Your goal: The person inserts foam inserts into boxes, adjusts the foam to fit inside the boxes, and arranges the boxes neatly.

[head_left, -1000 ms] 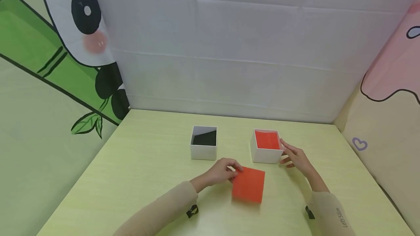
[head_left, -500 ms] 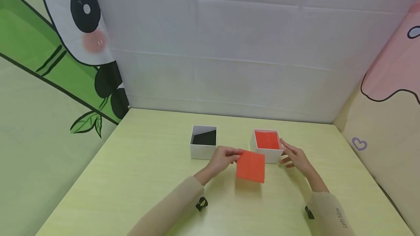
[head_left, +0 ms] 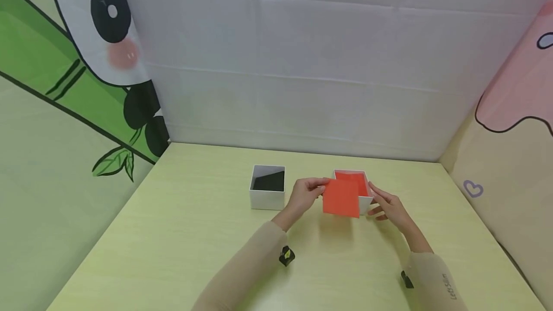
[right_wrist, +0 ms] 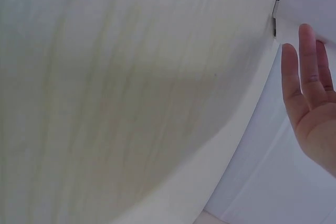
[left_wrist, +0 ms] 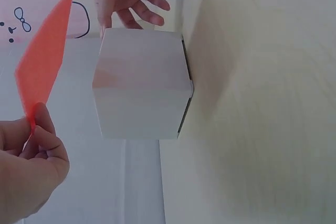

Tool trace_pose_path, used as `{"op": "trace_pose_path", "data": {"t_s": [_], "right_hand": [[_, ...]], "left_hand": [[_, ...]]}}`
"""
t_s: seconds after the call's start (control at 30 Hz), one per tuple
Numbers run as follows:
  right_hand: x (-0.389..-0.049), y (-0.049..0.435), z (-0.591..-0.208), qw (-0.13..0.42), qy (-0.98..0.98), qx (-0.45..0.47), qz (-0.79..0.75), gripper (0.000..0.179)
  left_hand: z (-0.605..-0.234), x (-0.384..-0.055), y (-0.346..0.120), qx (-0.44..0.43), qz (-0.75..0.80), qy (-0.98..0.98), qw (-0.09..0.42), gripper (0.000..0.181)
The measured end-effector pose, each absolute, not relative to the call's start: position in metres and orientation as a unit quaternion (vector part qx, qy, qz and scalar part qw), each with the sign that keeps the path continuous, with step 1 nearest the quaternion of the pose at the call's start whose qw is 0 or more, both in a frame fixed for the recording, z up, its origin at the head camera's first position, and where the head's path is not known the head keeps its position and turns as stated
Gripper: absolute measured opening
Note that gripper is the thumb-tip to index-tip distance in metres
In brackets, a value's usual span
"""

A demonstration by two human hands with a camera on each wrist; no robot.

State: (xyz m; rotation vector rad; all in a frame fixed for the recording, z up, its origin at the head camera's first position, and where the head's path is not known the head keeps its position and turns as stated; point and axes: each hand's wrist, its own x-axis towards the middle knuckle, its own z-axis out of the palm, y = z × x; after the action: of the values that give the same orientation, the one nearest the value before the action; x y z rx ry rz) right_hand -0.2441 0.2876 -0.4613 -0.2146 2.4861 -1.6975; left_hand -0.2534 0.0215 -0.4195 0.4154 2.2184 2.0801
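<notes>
My left hand (head_left: 302, 197) pinches a thin red square sheet (head_left: 341, 198) by its upper left corner. The sheet hangs in the air before the right white box (head_left: 365, 205) and hides much of its front. Inside that box lies more red material (head_left: 353, 176). At the box's right side, my right hand (head_left: 392, 209) touches the wall near the rim with loosely spread fingers. From the left wrist, the red sheet (left_wrist: 46, 59) appears tilted above the level of the box (left_wrist: 142, 82), apart from it.
A second white box (head_left: 266, 200) stands to the left with a black sheet (head_left: 270, 181) inside. Both boxes rest on a pale yellow table (head_left: 194, 234). Behind the table rises a white cloth backdrop (head_left: 302, 85), with printed cartoon panels at both sides.
My left hand has lifted the red sheet from low over the table, forward and slightly right, to the front of the right box. The right hand has stayed at the box.
</notes>
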Motion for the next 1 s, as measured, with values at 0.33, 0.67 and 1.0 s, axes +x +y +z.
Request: {"op": "trace_pose_path", "data": {"t_s": [0.33, 0.67, 1.0], "right_hand": [[-0.244, 0.288, -0.459, 0.070, 0.823, -0.068, -0.560, 0.049], [-0.244, 0.288, -0.460, 0.074, 0.822, -0.061, -0.561, 0.049], [-0.246, 0.289, -0.461, 0.070, 0.830, -0.052, -0.551, 0.051]], "left_hand": [[-0.426, -0.280, 0.045, 0.133, 0.659, 0.740, 0.001, 0.024], [-0.433, -0.300, 0.065, 0.122, 0.633, 0.764, -0.009, 0.023], [-0.437, -0.310, 0.079, 0.100, 0.619, 0.779, -0.019, 0.023]]}}
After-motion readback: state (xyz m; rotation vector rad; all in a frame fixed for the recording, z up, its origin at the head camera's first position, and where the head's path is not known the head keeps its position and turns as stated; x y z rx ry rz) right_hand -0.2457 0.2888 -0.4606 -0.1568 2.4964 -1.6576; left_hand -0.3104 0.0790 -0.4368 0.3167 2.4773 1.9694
